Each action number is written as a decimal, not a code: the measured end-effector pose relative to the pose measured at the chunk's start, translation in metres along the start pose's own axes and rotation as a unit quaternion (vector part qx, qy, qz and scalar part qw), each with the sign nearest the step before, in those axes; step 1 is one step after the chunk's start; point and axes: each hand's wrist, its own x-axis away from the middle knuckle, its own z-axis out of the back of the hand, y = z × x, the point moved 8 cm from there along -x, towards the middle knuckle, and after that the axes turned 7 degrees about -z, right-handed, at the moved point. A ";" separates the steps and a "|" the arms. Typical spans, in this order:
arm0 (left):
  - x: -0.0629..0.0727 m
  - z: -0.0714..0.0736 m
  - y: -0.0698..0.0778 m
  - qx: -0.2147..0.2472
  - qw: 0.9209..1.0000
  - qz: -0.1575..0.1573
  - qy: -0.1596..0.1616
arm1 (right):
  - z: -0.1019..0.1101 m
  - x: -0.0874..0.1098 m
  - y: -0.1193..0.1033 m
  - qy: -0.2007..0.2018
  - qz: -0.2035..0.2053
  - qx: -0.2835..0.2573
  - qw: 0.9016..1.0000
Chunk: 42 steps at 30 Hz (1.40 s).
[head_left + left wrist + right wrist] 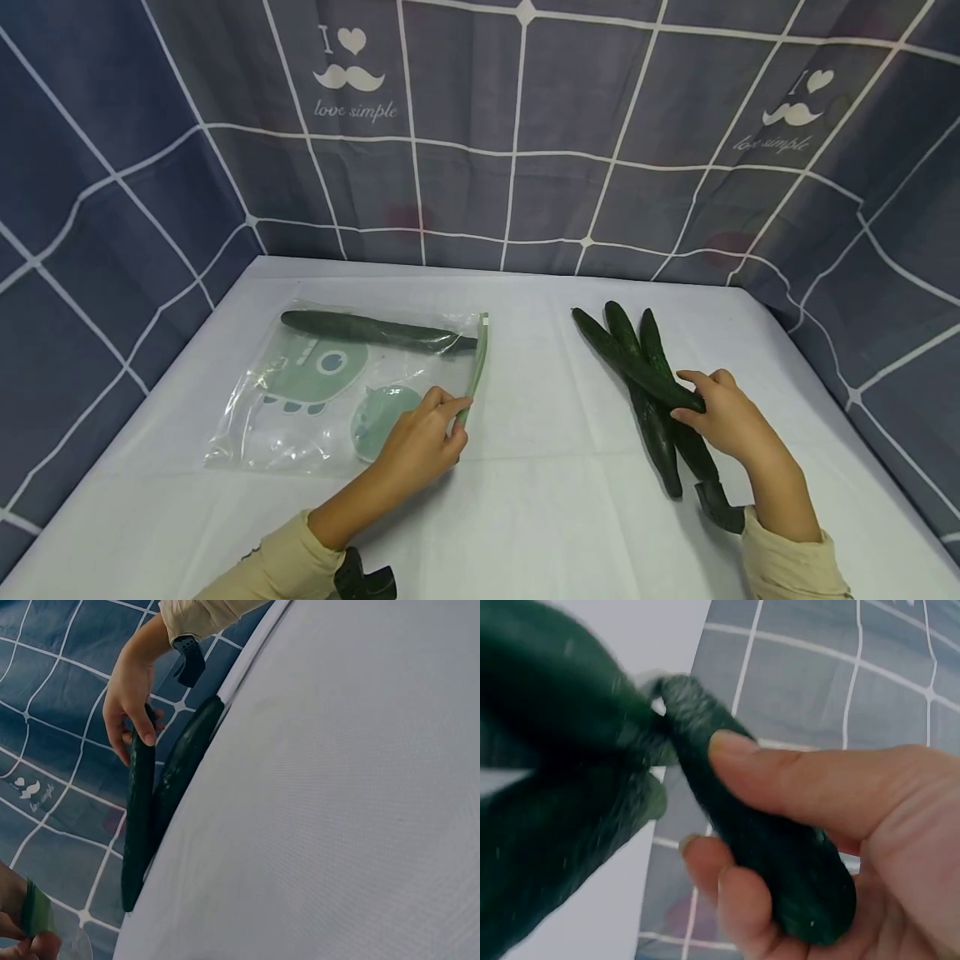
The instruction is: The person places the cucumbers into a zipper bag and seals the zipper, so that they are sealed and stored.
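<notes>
My left hand (423,440) pinches the green zip edge (481,358) of a clear zip bag (258,437) printed with green cartoon figures. Inside the bag, along its far side, lies one cucumber (378,331). On the right, my right hand (733,423) grips the near end of a dark green cucumber (626,360), thumb on one side and fingers on the other. This cucumber crosses over two more, a middle cucumber (654,433) and a right-hand cucumber (695,454). From the right wrist, the held cucumber's end (761,840) shows between thumb and curled fingers.
A white cloth (525,500) covers the table. Grey-blue checked curtains (465,192) with white lines stand round its back and sides. Black straps (365,581) sit at both wrists, below the beige sleeves.
</notes>
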 end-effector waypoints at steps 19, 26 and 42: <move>0.001 0.005 0.000 0.000 1.000 0.003 0.008 | 0.017 -0.012 0.043 0.142 0.006 -0.069 0.987; 0.000 0.004 0.004 -0.015 1.000 -0.015 0.013 | 0.027 -0.007 0.047 0.154 -0.011 -0.107 0.982; 0.003 -0.004 0.008 -0.042 0.999 -0.032 0.001 | 0.026 0.002 0.009 0.139 0.086 -0.219 0.962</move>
